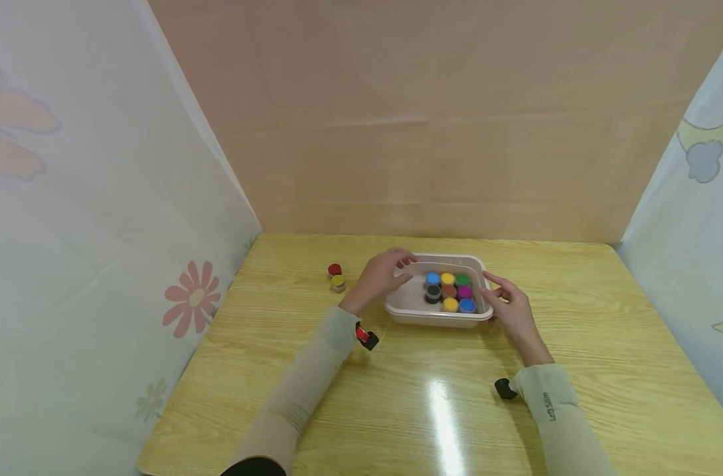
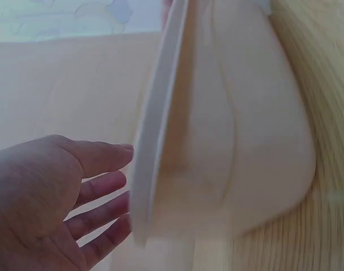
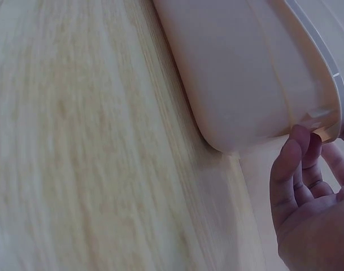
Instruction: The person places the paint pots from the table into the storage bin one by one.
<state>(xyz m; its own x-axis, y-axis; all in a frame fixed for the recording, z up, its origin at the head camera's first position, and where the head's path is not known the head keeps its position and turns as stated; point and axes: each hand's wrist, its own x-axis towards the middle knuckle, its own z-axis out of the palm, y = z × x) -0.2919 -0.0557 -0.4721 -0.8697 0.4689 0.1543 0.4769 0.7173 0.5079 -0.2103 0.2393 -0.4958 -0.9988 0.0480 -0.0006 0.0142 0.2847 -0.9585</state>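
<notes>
A pale plastic tub (image 1: pixel 435 319) stands on the table, holding several small paint pots, among them a black pot (image 1: pixel 433 294), a green pot (image 1: pixel 463 281) and a purple pot (image 1: pixel 465 292). At its left end is my left hand (image 1: pixel 380 277), thumb and fingers spread apart. The left wrist view puts that hand (image 2: pixel 53 197) beside the rim with relaxed fingers; contact is unclear. My right hand (image 1: pixel 512 314) grips the tub's right end. In the right wrist view, the fingers of this hand (image 3: pixel 316 209) curl beneath the rim, against the side wall.
Left of the tub, a red-lidded pot (image 1: pixel 334 270) and a yellow-lidded pot (image 1: pixel 338 283) stand close together on the wooden table (image 1: pixel 421 383). A brown sheet (image 1: pixel 432 132) hangs behind the table, and a flower-printed cloth (image 1: pixel 99 231) borders its left side.
</notes>
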